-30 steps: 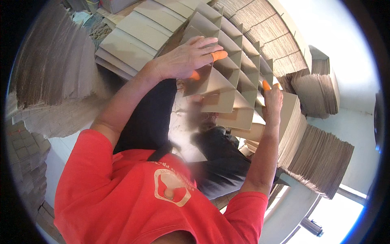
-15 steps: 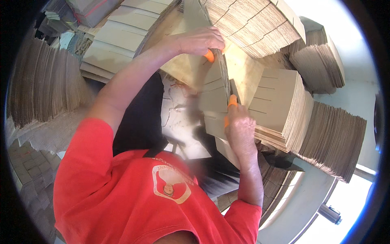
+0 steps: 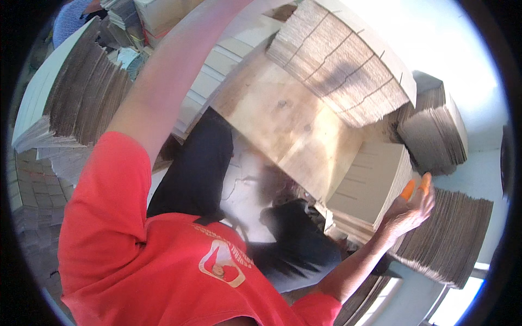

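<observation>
Head view: right hand [image 3: 409, 211], fingers spread on a cardboard stack [image 3: 370, 185] (left hand's grip cannot be told), which could slide off its edge.

Right hand [image 3: 409, 209] spread open at the right, orange caps on two fingers [image 3: 408, 189], resting against the edge of a pale stack of flat cardboard sheets [image 3: 370, 182]; left forearm [image 3: 179, 70] raised across the upper left, its hand out of view past the top edge; large bundle of slotted cardboard strips [image 3: 342, 65] tilted overhead, possibly held up by that hidden hand; bare wooden bench [image 3: 283, 125] beneath; more brown cardboard stacks at far left [image 3: 81, 98] and lower right [image 3: 451, 239]; red shirt [image 3: 163, 261] and dark trousers [image 3: 190, 168] filling the lower middle.
</observation>
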The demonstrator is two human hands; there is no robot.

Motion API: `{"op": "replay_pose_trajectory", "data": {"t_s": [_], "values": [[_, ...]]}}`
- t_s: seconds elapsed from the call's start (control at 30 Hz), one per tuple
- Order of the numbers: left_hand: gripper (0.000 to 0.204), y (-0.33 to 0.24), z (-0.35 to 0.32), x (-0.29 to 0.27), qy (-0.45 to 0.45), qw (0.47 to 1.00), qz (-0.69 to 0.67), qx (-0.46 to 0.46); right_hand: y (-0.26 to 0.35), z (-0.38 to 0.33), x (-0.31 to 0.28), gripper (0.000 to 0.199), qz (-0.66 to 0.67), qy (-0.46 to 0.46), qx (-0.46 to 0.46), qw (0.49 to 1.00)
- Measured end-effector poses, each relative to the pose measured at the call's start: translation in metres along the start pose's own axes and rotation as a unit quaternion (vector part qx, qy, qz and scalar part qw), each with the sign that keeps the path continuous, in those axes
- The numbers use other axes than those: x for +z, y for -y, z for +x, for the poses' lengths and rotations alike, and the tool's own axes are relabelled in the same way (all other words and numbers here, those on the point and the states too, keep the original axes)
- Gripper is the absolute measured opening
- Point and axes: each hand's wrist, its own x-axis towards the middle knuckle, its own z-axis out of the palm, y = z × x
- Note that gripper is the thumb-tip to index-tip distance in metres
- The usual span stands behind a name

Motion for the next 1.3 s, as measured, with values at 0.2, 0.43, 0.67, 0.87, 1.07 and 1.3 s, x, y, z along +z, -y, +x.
{"op": "replay_pose_trajectory", "data": {"t_s": [0.2,0.43,0.67,0.87,1.07,1.3], "values": [[0.016,0.061,-0.038,0.047,0.075,0.944,0.321,0.009,-0.025,-0.059,0.061,0.040,-0.079,0.172,0.121,0.975],[0.026,0.066,-0.177,0.050,0.347,0.856,0.375,-0.082,-0.035,-0.090,0.084,0.036,-0.022,0.280,0.116,0.953],[0.044,0.043,-0.230,0.059,0.329,0.902,0.231,-0.160,-0.047,-0.094,0.086,0.038,-0.027,0.260,0.108,0.959],[0.025,0.063,-0.250,0.063,0.387,0.888,0.235,-0.075,-0.050,-0.097,0.093,0.040,-0.022,0.235,0.121,0.964],[0.029,0.076,-0.288,0.063,0.421,0.883,0.200,-0.053,-0.066,-0.097,0.100,0.035,-0.031,0.242,0.131,0.961],[0.040,0.041,-0.263,0.056,0.347,0.917,0.170,-0.096,-0.083,-0.095,0.112,0.027,-0.054,0.266,0.199,0.942]]}}
